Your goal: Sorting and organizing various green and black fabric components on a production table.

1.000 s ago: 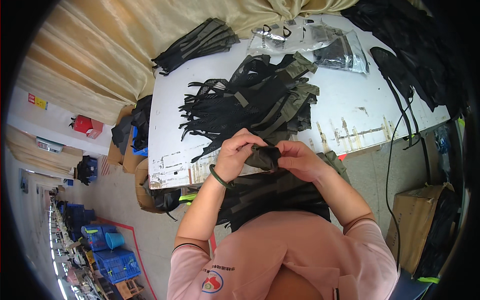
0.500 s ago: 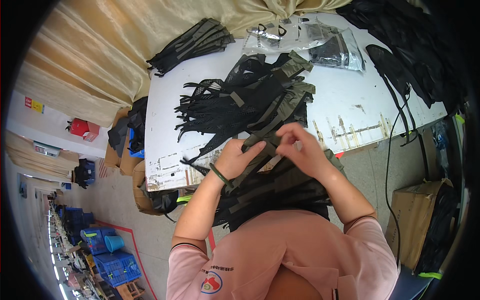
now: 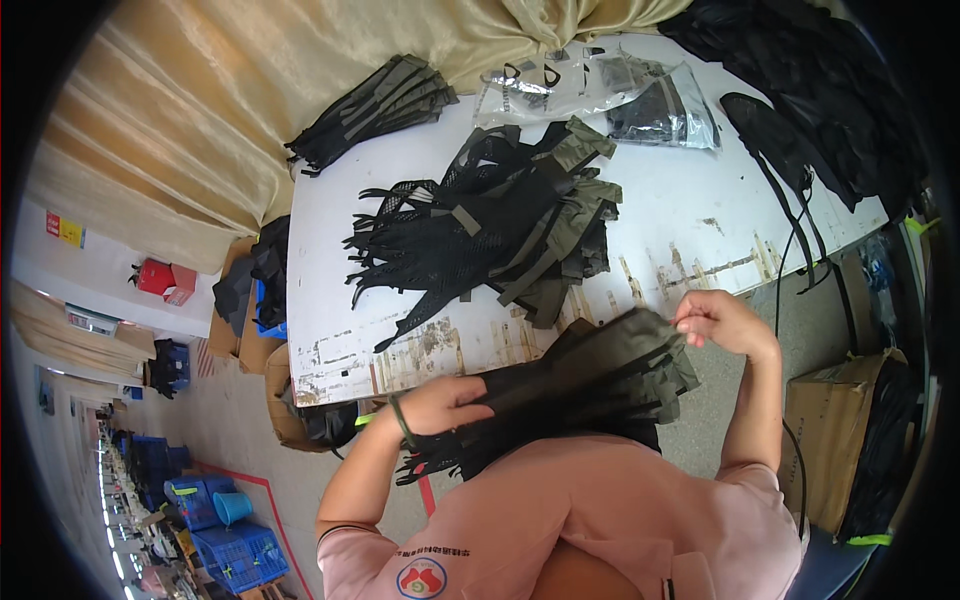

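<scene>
A stack of black and olive-grey fabric pieces (image 3: pixel 590 375) lies across my lap, at the table's front edge. My right hand (image 3: pixel 720 322) pinches the olive corner of the top piece at the right end of the stack. At the other end my left hand (image 3: pixel 447 404), with a dark green bangle at the wrist, closes over the black end of that piece. Between the two hands the piece lies stretched out along the stack. Beyond them, a fanned heap of similar pieces (image 3: pixel 500 225) with black mesh and narrow straps covers the middle of the table.
The white worn table (image 3: pixel 670 200) carries another fabric bundle (image 3: pixel 375 110) at the back left and clear plastic bags (image 3: pixel 655 105) at the back. Black fabric goods (image 3: pixel 800 90) with hanging straps lie at the back right. A cardboard box (image 3: pixel 835 430) stands at the right.
Both hands have come off the table edge toward my lap and spread apart. The piece they held folded over the table now lies stretched on the lap stack.
</scene>
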`<state>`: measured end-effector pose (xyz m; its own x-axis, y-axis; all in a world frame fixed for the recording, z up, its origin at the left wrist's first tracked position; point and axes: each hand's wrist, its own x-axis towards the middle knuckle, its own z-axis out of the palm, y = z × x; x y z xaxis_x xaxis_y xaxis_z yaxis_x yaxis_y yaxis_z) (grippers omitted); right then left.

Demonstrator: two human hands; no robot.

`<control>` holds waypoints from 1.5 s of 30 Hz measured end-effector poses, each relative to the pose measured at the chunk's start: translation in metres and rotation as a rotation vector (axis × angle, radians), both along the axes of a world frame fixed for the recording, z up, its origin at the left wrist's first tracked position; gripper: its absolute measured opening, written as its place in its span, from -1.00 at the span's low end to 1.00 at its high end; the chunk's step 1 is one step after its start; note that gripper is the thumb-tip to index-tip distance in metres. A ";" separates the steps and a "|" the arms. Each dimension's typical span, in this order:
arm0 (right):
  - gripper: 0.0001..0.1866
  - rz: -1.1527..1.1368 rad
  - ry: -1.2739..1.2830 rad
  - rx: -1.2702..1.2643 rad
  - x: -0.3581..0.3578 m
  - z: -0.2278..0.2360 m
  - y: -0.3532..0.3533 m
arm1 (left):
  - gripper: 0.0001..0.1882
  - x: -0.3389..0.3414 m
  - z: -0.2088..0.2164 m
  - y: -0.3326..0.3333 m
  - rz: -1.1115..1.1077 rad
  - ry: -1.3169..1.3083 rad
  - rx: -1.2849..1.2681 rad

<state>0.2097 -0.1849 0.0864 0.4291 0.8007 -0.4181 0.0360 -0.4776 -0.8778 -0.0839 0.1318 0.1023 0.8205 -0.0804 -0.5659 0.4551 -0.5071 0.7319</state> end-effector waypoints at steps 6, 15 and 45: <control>-0.63 -0.148 -0.700 0.152 0.025 -0.001 0.125 | -0.50 0.004 -0.050 -0.029 -0.586 0.217 0.559; -0.64 -0.194 -0.255 0.343 0.039 -0.029 0.234 | -0.45 0.063 -0.021 -0.014 0.332 -1.043 0.557; -0.79 0.053 -0.663 0.414 -0.078 0.004 0.145 | -0.80 0.070 -0.018 -0.037 0.164 -1.025 0.101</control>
